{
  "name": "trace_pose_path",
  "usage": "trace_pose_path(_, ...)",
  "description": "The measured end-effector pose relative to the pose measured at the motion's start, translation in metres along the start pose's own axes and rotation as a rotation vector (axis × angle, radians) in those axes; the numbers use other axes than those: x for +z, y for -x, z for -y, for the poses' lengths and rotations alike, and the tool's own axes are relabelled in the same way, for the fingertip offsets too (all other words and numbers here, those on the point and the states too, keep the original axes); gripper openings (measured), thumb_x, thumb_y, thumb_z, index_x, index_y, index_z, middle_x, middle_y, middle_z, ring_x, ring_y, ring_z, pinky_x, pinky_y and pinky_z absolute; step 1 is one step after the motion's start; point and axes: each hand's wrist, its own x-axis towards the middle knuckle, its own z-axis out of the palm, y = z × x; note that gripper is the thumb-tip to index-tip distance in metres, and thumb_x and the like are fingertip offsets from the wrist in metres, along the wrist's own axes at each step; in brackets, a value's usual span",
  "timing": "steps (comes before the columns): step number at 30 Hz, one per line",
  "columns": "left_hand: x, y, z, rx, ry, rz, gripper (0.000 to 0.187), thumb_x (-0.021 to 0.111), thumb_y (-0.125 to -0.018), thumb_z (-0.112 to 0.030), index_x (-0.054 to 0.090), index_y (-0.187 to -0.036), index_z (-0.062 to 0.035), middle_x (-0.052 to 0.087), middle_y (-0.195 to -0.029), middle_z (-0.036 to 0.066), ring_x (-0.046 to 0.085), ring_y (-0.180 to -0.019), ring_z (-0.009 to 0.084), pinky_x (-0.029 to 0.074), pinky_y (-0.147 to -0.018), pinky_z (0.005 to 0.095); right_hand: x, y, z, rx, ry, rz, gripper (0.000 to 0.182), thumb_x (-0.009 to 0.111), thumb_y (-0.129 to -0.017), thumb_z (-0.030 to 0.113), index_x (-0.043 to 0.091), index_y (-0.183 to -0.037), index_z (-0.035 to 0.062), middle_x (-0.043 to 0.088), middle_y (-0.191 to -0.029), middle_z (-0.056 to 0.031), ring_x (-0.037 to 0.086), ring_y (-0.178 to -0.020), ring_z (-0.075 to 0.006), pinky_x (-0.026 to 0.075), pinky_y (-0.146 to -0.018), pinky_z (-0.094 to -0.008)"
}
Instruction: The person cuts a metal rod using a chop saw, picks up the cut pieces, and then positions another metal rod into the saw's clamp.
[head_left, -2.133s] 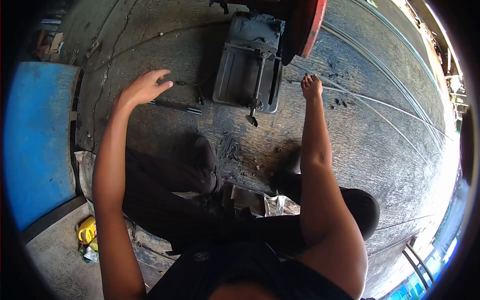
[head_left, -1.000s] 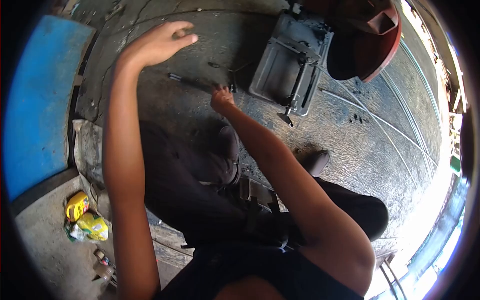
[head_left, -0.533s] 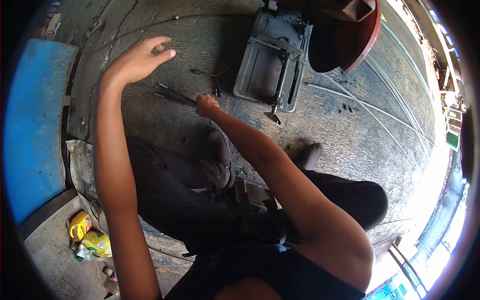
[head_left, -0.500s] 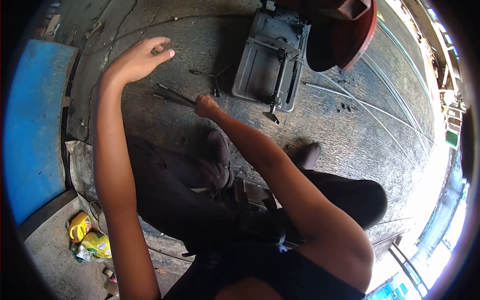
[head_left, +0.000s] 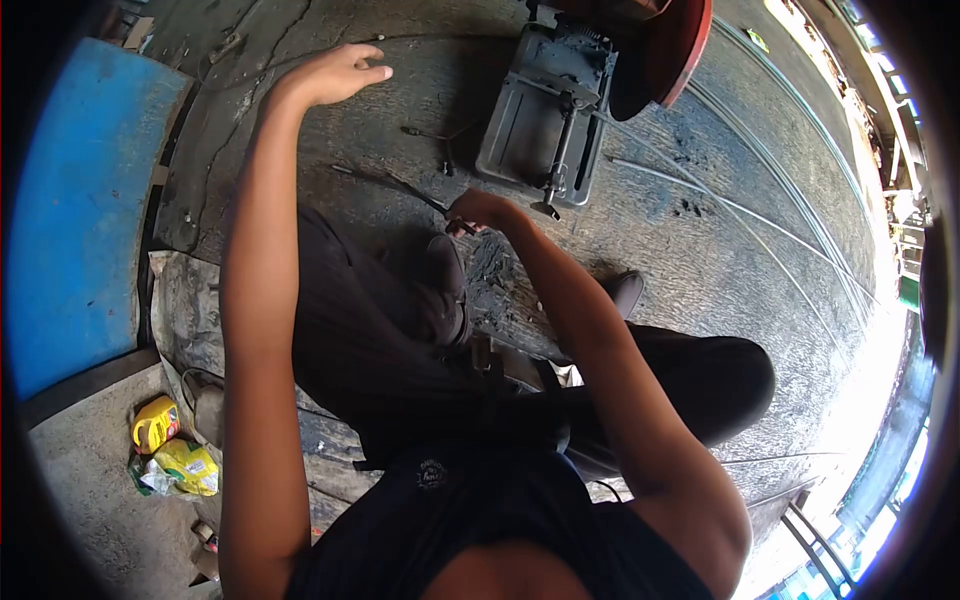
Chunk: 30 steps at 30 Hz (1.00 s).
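Down on the dark floor (head_left: 700, 300), seen from the head camera, somebody sits with a boot (head_left: 447, 268) planted on the left and another (head_left: 626, 292) on the right. Their right hand (head_left: 478, 210) is closed around the near end of a dark bar (head_left: 425, 199), which slants up and away to the left, low above the floor. A second bar (head_left: 356, 173) lies beyond it; I can't tell if the two touch. The left hand (head_left: 340, 72) hangs wide open, thumb apart from the fingers, with nothing I can see in it, nearer the floor's edge by the blue panel (head_left: 85, 220).

Between the right hand and the red guard (head_left: 694, 62) sits the metal machine (head_left: 520, 130), its screw (head_left: 563, 155) running lengthwise over the tray. A branched wrench (head_left: 425, 133) lies just left of it. Long thin rods (head_left: 655, 171) stretch across the floor's right side. Past the lower left edge, a yellow bottle (head_left: 156, 424) stands against a yellow bag (head_left: 187, 466).
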Motion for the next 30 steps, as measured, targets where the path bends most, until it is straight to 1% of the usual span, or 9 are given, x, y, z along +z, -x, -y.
trace_pose_path(5,-0.001,0.006,-0.013,-0.013,-0.034,0.01,0.06,0.052,-0.087,-0.043,0.041,-0.134,-0.0063,0.054,-0.124,0.016,0.051,-0.116,0.0291,0.039,-0.096,0.0406,0.011,-0.015,-0.02,-0.088,0.236,-0.04,0.029,0.057,-0.081,0.027,0.067,-0.077,0.0006,0.067,-0.071,-0.008,0.06,-0.054,-0.0137,0.046,-0.047,-0.0292)
trace_pose_path(7,-0.005,0.01,-0.018,-0.007,-0.009,0.028,0.061,0.052,-0.087,-0.043,0.041,-0.134,-0.0067,0.053,-0.125,0.016,0.05,-0.116,0.0297,0.038,-0.097,0.0404,0.021,-0.016,-0.023,0.045,0.208,-0.347,0.033,0.057,-0.081,0.031,0.067,-0.076,0.0,0.063,-0.064,-0.0097,0.061,-0.056,-0.0161,0.048,-0.05,-0.0323)
trace_pose_path(8,-0.006,0.01,-0.017,-0.003,-0.012,0.022,0.061,0.052,-0.087,-0.043,0.041,-0.134,-0.0067,0.053,-0.125,0.016,0.05,-0.116,0.0297,0.038,-0.097,0.0404,0.025,-0.016,-0.029,0.04,0.21,-0.354,0.033,0.057,-0.081,0.031,0.067,-0.076,0.0,0.063,-0.064,-0.0097,0.061,-0.056,-0.0161,0.048,-0.05,-0.0323)
trace_pose_path(11,-0.006,0.008,-0.014,0.007,-0.002,0.02,0.061,0.052,-0.087,-0.044,0.041,-0.134,-0.0071,0.052,-0.126,0.017,0.05,-0.117,0.0297,0.039,-0.096,0.0416,0.032,-0.009,-0.038,-0.167,0.424,-0.648,0.037,0.057,-0.081,0.034,0.065,-0.075,-0.0022,0.06,-0.062,-0.0104,0.06,-0.055,-0.0192,0.049,-0.052,-0.0341)
trace_pose_path(14,-0.009,0.015,-0.019,-0.004,-0.054,0.019,0.061,0.051,-0.087,-0.045,0.04,-0.135,-0.0078,0.051,-0.127,0.017,0.052,-0.114,0.029,0.04,-0.095,0.0431,0.022,0.032,-0.02,-0.212,0.251,-0.576,0.044,0.054,-0.082,0.037,0.063,-0.077,-0.0052,0.063,-0.075,-0.0179,0.064,-0.065,-0.0257,0.051,-0.063,-0.0385)
trace_pose_path(17,-0.01,0.017,-0.017,0.024,-0.028,0.008,0.062,0.051,-0.087,-0.046,0.04,-0.135,-0.0077,0.05,-0.129,0.017,0.056,-0.108,0.0281,0.041,-0.093,0.0442,0.01,0.066,-0.002,-0.175,0.099,-0.469,0.044,0.051,-0.087,0.038,0.062,-0.083,-0.0042,0.061,-0.072,-0.0135,0.059,-0.061,-0.0195,0.049,-0.056,-0.0347)
trace_pose_path(20,-0.013,0.026,-0.019,0.035,-0.004,-0.029,0.063,0.052,-0.087,-0.046,0.04,-0.135,-0.0067,0.049,-0.13,0.017,0.06,-0.101,0.0273,0.042,-0.092,0.0438,-0.002,0.093,0.007,-0.312,-0.186,-0.161,0.035,0.043,-0.095,0.034,0.058,-0.096,0.0018,0.052,-0.067,-0.002,0.05,-0.052,-0.011,0.044,-0.049,-0.0264)
trace_pose_path(23,-0.016,0.038,-0.03,0.007,0.006,-0.001,0.063,0.052,-0.087,-0.045,0.04,-0.135,-0.0055,0.049,-0.13,0.016,0.061,-0.098,0.0262,0.042,-0.091,0.0423,-0.004,0.115,0.012,-0.333,-0.376,-0.014,0.036,0.042,-0.096,0.034,0.057,-0.097,0.0012,0.052,-0.068,-0.0023,0.05,-0.055,-0.0106,0.044,-0.05,-0.0257)
trace_pose_path(30,-0.011,0.049,-0.052,-0.073,0.008,0.167,0.059,0.052,-0.088,-0.042,0.042,-0.132,-0.0041,0.047,-0.133,0.016,0.06,-0.1,0.0279,0.043,-0.09,0.0417,-0.006,0.156,0.011,-0.292,-0.689,0.095,0.032,0.04,-0.096,0.033,0.054,-0.096,0.0046,0.029,-0.06,0.0047,0.029,-0.049,-0.0086,0.031,-0.05,-0.0262)
